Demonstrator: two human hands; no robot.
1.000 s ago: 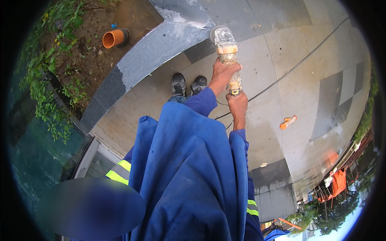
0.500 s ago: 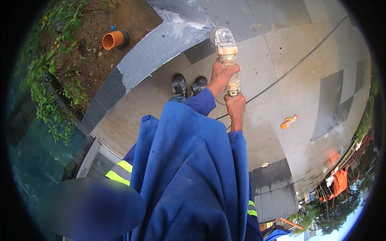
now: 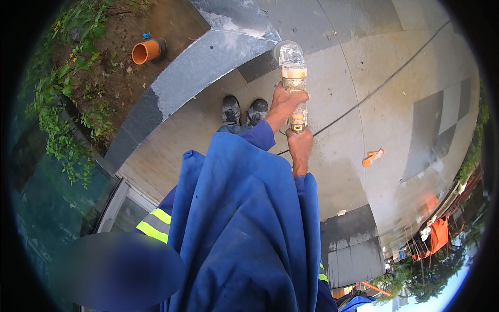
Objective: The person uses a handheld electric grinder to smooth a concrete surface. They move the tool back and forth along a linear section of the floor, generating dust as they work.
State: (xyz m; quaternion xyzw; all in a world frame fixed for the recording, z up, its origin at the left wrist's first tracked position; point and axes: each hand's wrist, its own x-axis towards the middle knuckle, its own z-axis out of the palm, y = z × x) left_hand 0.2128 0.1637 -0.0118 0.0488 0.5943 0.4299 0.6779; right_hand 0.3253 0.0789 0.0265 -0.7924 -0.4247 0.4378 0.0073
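Note:
A dusty yellow and grey angle grinder (image 3: pixel 293 70) is held out in front of me, its disc end away from me. My left hand (image 3: pixel 285 104) wraps round the middle of its body. At the rear end, my right hand (image 3: pixel 300 145) grips the handle. The round disc (image 3: pixel 279 49) is at the outer edge of a grey stone slab (image 3: pixel 208 62), partly covered by the grinder's head; whether it touches the stone I cannot tell. White dust marks the slab near there.
A planting bed with soil and an orange pipe (image 3: pixel 146 52) lies behind the slab. A dark cable (image 3: pixel 374 92) crosses the paving to the right. An orange and white glove (image 3: pixel 373 157) rests on the tiles. My shoes (image 3: pixel 231 109) stand below the slab.
The grinder and both my hands have shifted slightly toward me. The grip of both hands stays the same.

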